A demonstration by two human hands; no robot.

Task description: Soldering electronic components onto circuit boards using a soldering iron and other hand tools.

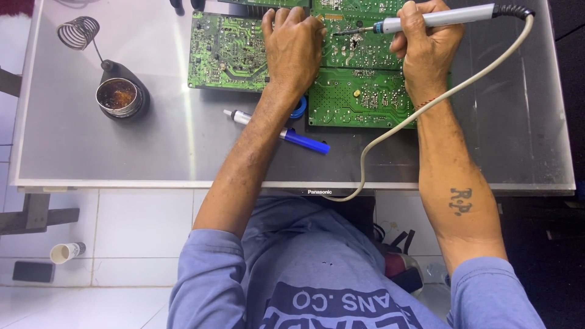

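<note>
Two green circuit boards lie solder side up on a grey panel. My left hand [294, 45] rests palm down with curled fingers across the gap between the left board [225, 52] and the right board [359, 91]. My right hand [426, 49] grips a grey soldering iron [436, 18] held level, its thin tip pointing left just above the right board near my left fingers. The iron's pale cord [426, 109] loops down over the panel's near edge.
A soldering stand with a coil holder [79, 32] and a round tin [117, 96] sits at the left. A blue and white desoldering pump [292, 135] lies by my left forearm. A paper cup [66, 251] and dark block [33, 272] are on the tiled floor.
</note>
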